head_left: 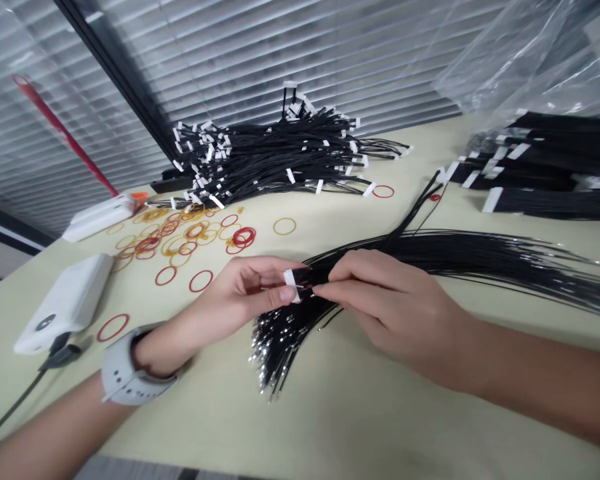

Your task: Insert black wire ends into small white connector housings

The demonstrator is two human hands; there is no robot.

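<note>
Between the thumb and fingers of my left hand (245, 290) is a white connector (292, 285), with black wires running out of its right side. My right hand (390, 307) pinches a thin black wire close to the connector; the wire's metal tip (313, 294) shows just at the fingertips. Beneath both hands lies a long bundle of loose black wires (460, 250) with bare metal terminals. One end of that bundle fans out (280, 347) below the connector, and the other reaches the right edge of the view.
A heap of black cables with white connectors (275, 157) lies at the back. Red and yellow rubber bands (180, 237) are scattered at left, beside a white power bank (65, 303) with a cord and another white box (100, 217). Bundled cables (540, 200) and plastic bags (535, 60) are at right.
</note>
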